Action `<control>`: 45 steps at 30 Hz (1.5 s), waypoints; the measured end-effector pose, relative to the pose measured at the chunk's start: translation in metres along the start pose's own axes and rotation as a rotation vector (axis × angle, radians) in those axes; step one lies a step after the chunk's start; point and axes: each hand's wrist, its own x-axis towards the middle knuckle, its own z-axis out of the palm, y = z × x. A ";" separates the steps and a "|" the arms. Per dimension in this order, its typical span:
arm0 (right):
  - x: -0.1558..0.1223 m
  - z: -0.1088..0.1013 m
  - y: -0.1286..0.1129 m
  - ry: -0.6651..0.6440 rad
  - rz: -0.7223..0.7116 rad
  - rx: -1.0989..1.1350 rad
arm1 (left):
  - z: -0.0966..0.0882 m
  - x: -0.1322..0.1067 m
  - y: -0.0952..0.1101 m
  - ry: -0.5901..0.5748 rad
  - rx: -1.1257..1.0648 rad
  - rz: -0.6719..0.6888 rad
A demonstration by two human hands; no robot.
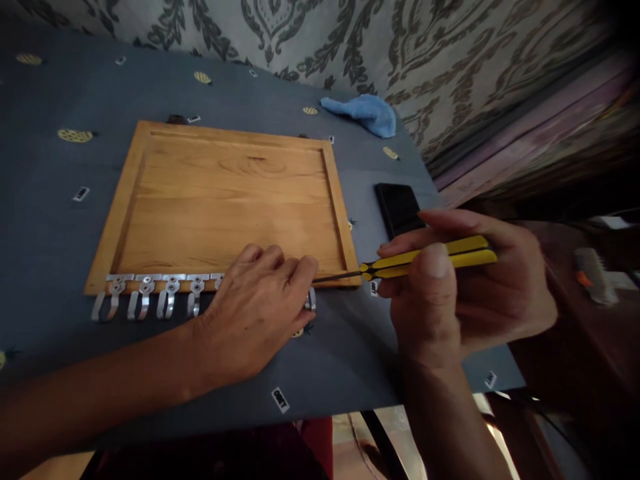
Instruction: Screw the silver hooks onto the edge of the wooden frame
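A wooden panel with a raised frame [235, 200] lies flat on the table. Along its near edge runs a metal hook rail [173, 285] with several silver double-pronged hooks. My left hand [265, 300] is closed over the right part of the rail, fingers curled against the panel, covering some hooks. In my right hand [450, 293] is a yellow-and-black screwdriver [433, 259], gripped by its handle. Its thin shaft points left along the panel's near edge, and the tip reaches my left fingers. What the tip touches is hidden.
A black phone-like slab [397, 203] lies right of the panel, partly behind my right hand. A blue cloth [367, 113] rests near the table's back edge by the patterned wall. The grey table cover [55, 220] has pineapple prints. A brush-like object [595, 275] is far right.
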 end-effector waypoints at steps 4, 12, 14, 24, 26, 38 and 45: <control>-0.002 -0.002 0.001 -0.008 0.014 -0.063 | 0.001 0.001 0.000 -0.013 -0.006 -0.008; -0.001 -0.011 -0.004 -0.139 -0.031 -0.069 | 0.003 0.000 -0.001 0.027 -0.010 0.002; 0.001 -0.011 -0.006 -0.167 0.006 -0.042 | 0.003 0.000 -0.001 0.031 -0.009 0.003; 0.006 -0.018 0.000 -0.368 0.077 0.092 | 0.001 0.001 0.000 0.018 -0.025 -0.001; 0.005 -0.017 0.003 -0.352 0.057 0.100 | 0.000 0.002 0.000 0.015 -0.028 -0.006; 0.003 -0.012 0.009 -0.326 0.020 0.121 | -0.022 0.004 -0.006 -0.122 -0.106 -0.055; 0.003 -0.009 0.016 -0.353 -0.069 0.058 | -0.079 0.022 -0.004 0.242 -0.446 0.016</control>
